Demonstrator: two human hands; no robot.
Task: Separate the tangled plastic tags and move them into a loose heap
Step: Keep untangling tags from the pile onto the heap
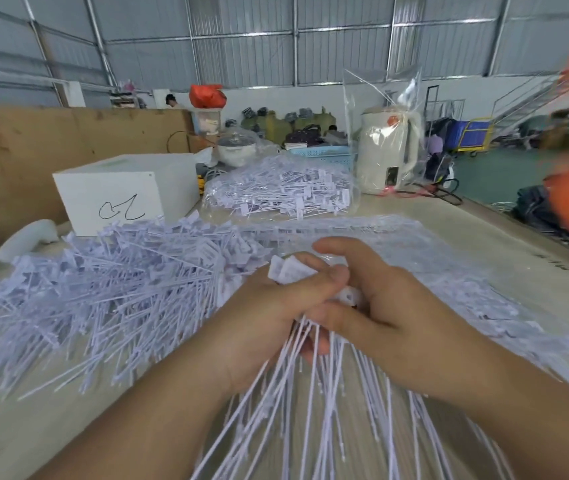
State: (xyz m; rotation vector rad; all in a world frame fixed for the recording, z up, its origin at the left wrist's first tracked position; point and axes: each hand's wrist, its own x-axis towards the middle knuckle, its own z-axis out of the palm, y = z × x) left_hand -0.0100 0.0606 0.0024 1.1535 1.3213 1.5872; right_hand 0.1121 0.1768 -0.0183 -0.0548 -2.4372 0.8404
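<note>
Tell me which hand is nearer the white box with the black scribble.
Left. The left hand, gripping the bundle of white plastic tags, lies nearer the white box; the right hand, on the same bundle, sits farther right.

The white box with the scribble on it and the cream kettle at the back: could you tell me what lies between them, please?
In the head view, a clear bag of tags lies between the white box and the kettle.
</note>
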